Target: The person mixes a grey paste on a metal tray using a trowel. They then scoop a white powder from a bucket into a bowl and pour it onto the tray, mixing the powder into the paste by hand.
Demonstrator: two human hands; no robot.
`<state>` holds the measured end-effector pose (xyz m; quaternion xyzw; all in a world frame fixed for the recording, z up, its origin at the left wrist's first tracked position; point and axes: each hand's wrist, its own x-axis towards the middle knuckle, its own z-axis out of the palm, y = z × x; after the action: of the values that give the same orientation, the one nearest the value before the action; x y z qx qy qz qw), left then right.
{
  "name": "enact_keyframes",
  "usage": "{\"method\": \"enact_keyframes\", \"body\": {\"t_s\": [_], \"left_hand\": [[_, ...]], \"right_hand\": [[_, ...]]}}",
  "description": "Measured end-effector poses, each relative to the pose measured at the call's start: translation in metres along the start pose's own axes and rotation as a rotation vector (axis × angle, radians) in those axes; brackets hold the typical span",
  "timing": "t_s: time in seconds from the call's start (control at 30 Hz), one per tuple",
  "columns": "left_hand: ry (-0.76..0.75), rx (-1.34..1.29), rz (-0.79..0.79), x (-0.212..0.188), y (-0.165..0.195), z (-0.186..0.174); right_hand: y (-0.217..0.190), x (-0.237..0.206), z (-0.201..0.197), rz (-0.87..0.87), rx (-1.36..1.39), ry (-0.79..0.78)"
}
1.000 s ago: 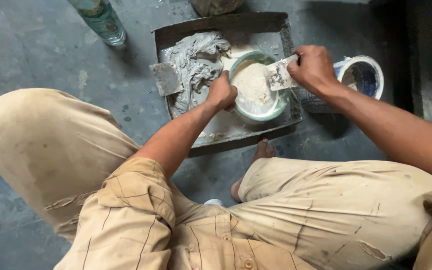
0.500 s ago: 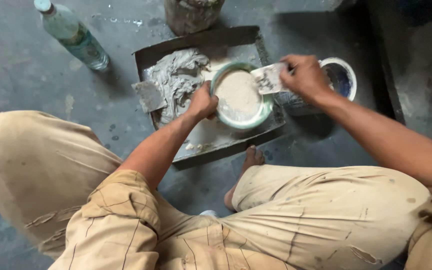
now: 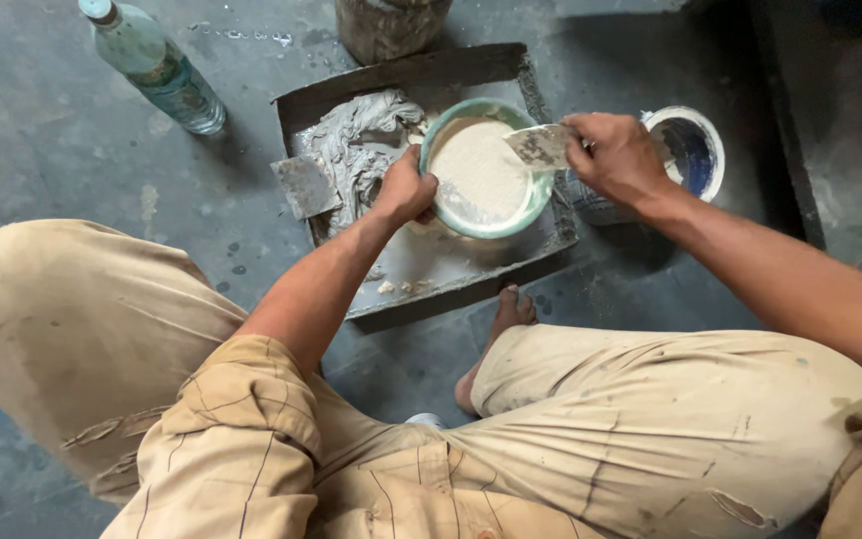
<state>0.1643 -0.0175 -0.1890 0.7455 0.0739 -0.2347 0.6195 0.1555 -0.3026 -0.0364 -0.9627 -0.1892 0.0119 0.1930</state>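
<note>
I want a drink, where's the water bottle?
The plastic bottle lies on the floor at the top left of the head view, left of the metal tray.

A clear plastic bottle (image 3: 155, 68) lies on the grey floor (image 3: 42, 160), up and left of the metal tray (image 3: 406, 72). A dirty bucket (image 3: 391, 25) stands just beyond the tray's far edge.
</note>
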Motion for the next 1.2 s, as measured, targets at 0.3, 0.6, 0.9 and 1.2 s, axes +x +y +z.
{"method": "enact_keyframes", "body": {"t_s": [0.3,0.6,0.9,1.2], "left_hand": [[0.115,-0.001,0.017,0.003,-0.019,0.005],[-0.003,0.087,-0.048,-0.013,0.002,-0.003],[0.305,0.406,0.59,0.005,-0.015,-0.008],[0.022,0.091,0.117,-0.005,0.001,-0.015]], "right_hand": [[0.009,0.002,-0.013,0.25,0.225,0.083],[0.029,0.001,-0.024,0.339,0.414,0.177],[0.048,0.002,-0.036,0.4,0.538,0.322],[0.075,-0.012,-0.068,0.49,0.651,0.585]]}}
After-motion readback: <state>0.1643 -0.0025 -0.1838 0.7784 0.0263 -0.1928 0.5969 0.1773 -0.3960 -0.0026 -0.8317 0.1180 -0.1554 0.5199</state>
